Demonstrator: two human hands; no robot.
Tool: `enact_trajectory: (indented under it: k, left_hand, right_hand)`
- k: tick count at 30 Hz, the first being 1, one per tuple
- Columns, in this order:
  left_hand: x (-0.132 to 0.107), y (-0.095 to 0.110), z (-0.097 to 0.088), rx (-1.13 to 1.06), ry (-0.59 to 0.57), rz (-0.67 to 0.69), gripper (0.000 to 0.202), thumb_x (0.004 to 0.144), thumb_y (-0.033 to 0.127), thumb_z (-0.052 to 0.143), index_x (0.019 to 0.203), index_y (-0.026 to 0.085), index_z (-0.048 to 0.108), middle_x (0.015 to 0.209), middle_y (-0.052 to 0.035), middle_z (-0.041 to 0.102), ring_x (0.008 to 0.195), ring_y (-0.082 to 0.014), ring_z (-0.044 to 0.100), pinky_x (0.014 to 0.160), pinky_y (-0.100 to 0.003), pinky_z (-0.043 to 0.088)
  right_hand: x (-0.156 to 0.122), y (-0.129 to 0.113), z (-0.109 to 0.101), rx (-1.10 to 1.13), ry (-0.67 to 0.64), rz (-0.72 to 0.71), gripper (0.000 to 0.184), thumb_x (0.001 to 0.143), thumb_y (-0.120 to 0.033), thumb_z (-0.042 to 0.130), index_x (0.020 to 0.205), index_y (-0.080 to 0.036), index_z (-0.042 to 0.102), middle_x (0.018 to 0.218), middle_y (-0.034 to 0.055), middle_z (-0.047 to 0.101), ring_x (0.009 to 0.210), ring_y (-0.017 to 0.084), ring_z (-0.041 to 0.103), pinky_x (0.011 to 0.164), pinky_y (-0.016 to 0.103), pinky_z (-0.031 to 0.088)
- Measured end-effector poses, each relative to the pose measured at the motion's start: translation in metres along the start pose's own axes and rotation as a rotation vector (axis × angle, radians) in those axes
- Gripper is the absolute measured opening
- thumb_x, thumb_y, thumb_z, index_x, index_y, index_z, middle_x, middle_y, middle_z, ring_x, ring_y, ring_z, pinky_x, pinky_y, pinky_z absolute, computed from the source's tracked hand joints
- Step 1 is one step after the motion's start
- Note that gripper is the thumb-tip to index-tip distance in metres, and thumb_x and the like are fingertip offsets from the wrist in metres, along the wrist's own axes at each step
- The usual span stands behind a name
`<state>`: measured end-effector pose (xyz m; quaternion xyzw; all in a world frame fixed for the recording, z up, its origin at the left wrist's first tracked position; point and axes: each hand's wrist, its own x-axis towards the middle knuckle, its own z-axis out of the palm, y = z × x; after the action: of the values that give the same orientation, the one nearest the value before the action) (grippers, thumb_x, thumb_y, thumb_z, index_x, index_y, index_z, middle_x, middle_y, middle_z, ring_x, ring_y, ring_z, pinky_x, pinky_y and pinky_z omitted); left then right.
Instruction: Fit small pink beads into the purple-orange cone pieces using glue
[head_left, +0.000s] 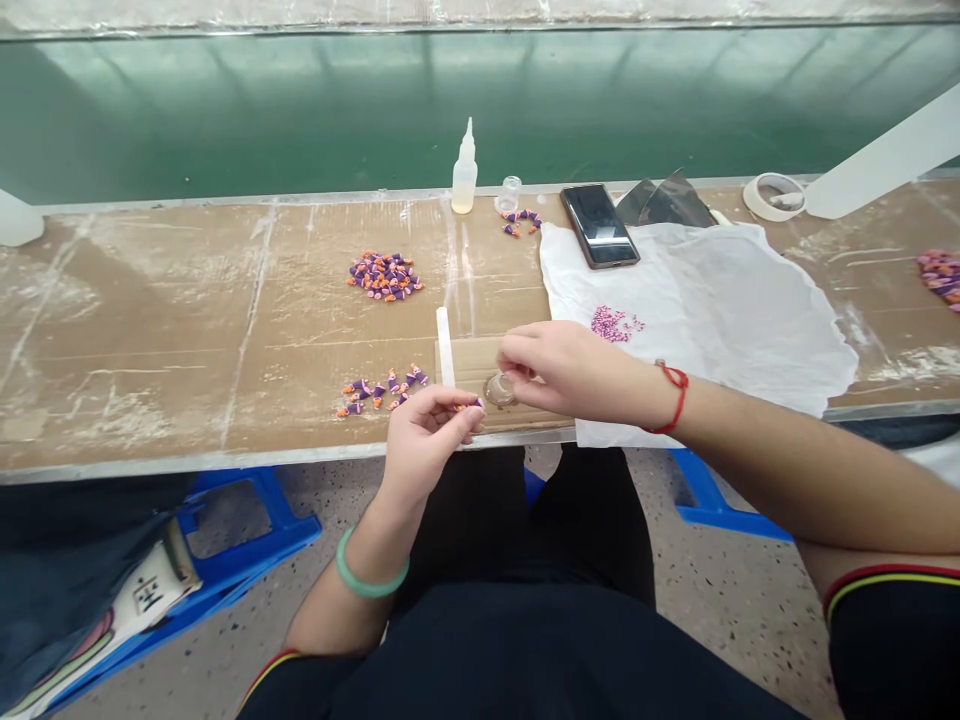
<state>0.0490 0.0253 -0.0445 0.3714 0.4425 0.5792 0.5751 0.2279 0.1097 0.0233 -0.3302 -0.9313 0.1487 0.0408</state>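
Observation:
My left hand (427, 435) pinches a small purple figure piece (471, 404) at the table's front edge. Just right of it, my right hand (551, 365) hovers with fingertips pressed together beside a small round clear dish (499, 388); whatever is between them is hidden. The dish stands on a cardboard piece (478, 355), where a white strip (445, 345) also lies. Several purple-and-orange pieces (394, 385) are scattered left of my left hand, and a denser pile (385, 275) of them lies farther back. Tiny pink bits (611, 323) sit on white paper beyond my right hand.
At the back stand a dropper bottle (464, 175) and a small clear cup (509, 192), near a few more pieces (523, 220). A phone (600, 225) overlaps the white paper (735, 300). A tape roll (774, 197) lies at the back right. Blue stools (277, 520) are below the table.

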Motion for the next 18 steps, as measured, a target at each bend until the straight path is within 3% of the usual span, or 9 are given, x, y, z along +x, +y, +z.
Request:
enact_trajectory:
  k: [4, 7, 11, 18]
  left_hand:
    - [-0.008, 0.010, 0.008, -0.147, -0.028, 0.057, 0.016, 0.070, 0.028, 0.091, 0.080, 0.023, 0.079, 0.074, -0.0003, 0.078, 0.059, -0.0113, 0.073, 0.054, -0.014, 0.060]
    - [-0.016, 0.019, 0.016, -0.192, -0.075, 0.093, 0.012, 0.074, 0.025, 0.089, 0.082, 0.026, 0.080, 0.076, 0.0017, 0.079, 0.060, -0.0103, 0.074, 0.056, -0.013, 0.061]
    - [-0.024, 0.024, 0.022, -0.175, -0.100, 0.131, 0.011, 0.077, 0.022, 0.087, 0.084, 0.027, 0.081, 0.076, 0.0025, 0.079, 0.062, -0.0100, 0.075, 0.060, -0.013, 0.062]
    - [-0.029, 0.025, 0.025, -0.142, -0.112, 0.178, 0.010, 0.078, 0.021, 0.086, 0.086, 0.025, 0.081, 0.078, 0.0012, 0.079, 0.063, -0.0106, 0.075, 0.061, -0.015, 0.063]
  right_hand:
    - [-0.017, -0.014, -0.004, 0.676, 0.093, 0.125, 0.009, 0.087, -0.022, 0.053, 0.078, -0.019, 0.054, 0.077, 0.0039, 0.067, 0.072, 0.015, 0.063, 0.064, 0.026, 0.047]
    - [-0.029, -0.029, -0.007, 0.990, 0.078, 0.176, 0.011, 0.088, -0.028, 0.058, 0.082, -0.019, 0.054, 0.085, 0.0060, 0.071, 0.079, 0.017, 0.068, 0.068, 0.028, 0.054]
    - [-0.038, -0.040, -0.011, 1.051, 0.127, 0.173, 0.010, 0.086, -0.024, 0.060, 0.079, -0.019, 0.054, 0.080, 0.0039, 0.071, 0.073, 0.014, 0.067, 0.065, 0.025, 0.054]
    - [-0.046, -0.044, -0.014, 0.883, 0.195, 0.122, 0.008, 0.087, -0.021, 0.058, 0.080, -0.017, 0.059, 0.073, 0.0008, 0.068, 0.060, 0.009, 0.058, 0.053, 0.020, 0.044]
